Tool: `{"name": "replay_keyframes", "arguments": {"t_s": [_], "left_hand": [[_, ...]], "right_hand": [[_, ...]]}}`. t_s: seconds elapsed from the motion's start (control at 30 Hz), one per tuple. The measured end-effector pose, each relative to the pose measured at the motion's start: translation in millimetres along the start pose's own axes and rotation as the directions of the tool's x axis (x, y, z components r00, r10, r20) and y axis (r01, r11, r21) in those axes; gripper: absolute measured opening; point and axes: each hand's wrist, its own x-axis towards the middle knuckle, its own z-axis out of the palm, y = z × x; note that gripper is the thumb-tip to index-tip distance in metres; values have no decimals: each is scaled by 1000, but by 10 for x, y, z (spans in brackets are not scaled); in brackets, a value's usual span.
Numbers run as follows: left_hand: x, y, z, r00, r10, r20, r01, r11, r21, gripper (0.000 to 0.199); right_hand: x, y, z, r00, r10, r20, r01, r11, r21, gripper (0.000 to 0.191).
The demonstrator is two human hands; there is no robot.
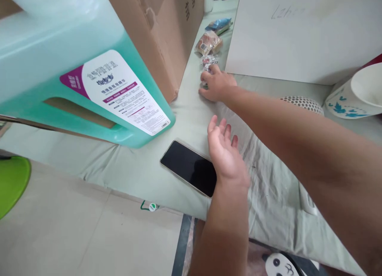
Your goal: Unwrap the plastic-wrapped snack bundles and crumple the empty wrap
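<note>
My right hand [219,84] reaches across to the far strip of cloth. Its fingers and thumb are curled around a small wrapped packet [204,85], mostly hidden beneath them. Just beyond the fingertips lies a small clear wrapper with red print [209,61]. Farther back are a clear-wrapped brown snack [208,43] and a blue and green packet [219,25]. My left hand [225,152] is palm up with its fingers apart and holds nothing. Beside it a smartphone [189,168] with a dark screen lies flat, its right end close to my left wrist.
A large jug of green liquid [143,77] and a cardboard box [167,41] stand at the left. A white panel [298,37] is at the back right, near a paper cup [343,101] and a dotted object [303,103]. The table edge borders a tiled floor [119,228].
</note>
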Motion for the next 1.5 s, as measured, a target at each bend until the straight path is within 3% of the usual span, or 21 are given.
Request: {"name": "replay_keyframes", "arguments": {"t_s": [0.13, 0.27, 0.33, 0.4, 0.47, 0.53, 0.6, 0.63, 0.7, 0.8, 0.87, 0.9, 0.93, 1.03, 1.2, 1.3, 1.4, 1.5], "left_hand": [[-41, 32, -34, 1000, 24, -6, -24, 1000, -7, 49], [-75, -2, -73, 1000, 15, 20, -16, 997, 74, 42], [-97, -48, -67, 999, 42, 19, -44, 992, 121, 36], [-133, -117, -36, 997, 77, 29, -80, 988, 130, 27], [-187, -220, 12, 992, 92, 92, -104, 985, 141, 19], [-251, -368, 67, 970, 45, 237, -96, 973, 210, 17], [-320, -562, 119, 911, -76, 405, -77, 934, 348, 17], [-356, -673, 143, 875, -148, 461, -75, 900, 430, 18], [-434, -909, 194, 815, -274, 511, -87, 813, 575, 21], [-571, -1255, 282, 687, -453, 568, -81, 728, 680, 34], [-659, -1456, 341, 585, -538, 607, -55, 720, 692, 46], [-693, -1545, 368, 559, -555, 616, -50, 719, 693, 50], [-717, -1625, 394, 556, -556, 618, -57, 717, 695, 52], [-734, -1808, 459, 610, -526, 593, -100, 691, 716, 46], [-717, -1919, 555, 736, -483, 475, -50, 661, 749, 49], [-729, -1934, 609, 789, -459, 408, -5, 659, 752, 49], [-717, -1965, 629, 804, -427, 413, -3, 692, 722, 48], [-694, -1989, 600, 768, -448, 457, -2, 712, 702, 55]], "right_hand": [[-330, 101, 87, 993, -55, -100, 54, 998, -14, 31], [-879, 264, 44, 980, -139, -143, 147, 988, 46, 18], [-1310, 395, -55, 975, -169, -147, 191, 969, 155, 10], [-1877, 574, -165, 960, -162, -227, 223, 935, 274, 5], [-2534, 801, -228, 922, -70, -380, 212, 915, 344, 9], [-3178, 1038, -204, 870, 108, -482, 106, 913, 395, 10], [-3691, 1221, -106, 800, 277, -533, -27, 903, 428, 7], [-3872, 1278, -46, 740, 344, -578, -74, 895, 439, 7], [-4077, 1329, 47, 675, 393, -625, -102, 888, 448, 7], [-4139, 1358, 48, 651, 339, -679, -31, 906, 423, 3], [-4178, 1410, -22, 691, 251, -678, 59, 915, 399, 13], [-4223, 1453, -61, 717, 211, -665, 101, 912, 398, 21], [-4283, 1509, -97, 743, 179, -645, 131, 906, 403, 29], [-4495, 1753, -170, 775, 184, -605, 117, 899, 422, 39], [-4681, 2293, -175, 696, 428, -577, -214, 890, 402, 27], [-4728, 2504, -121, 692, 540, -479, -444, 842, 306, 33], [-4760, 2549, -87, 725, 573, -382, -549, 816, 182, 32], [-4740, 2491, -133, 758, 569, -318, -539, 822, 184, 30]]}}
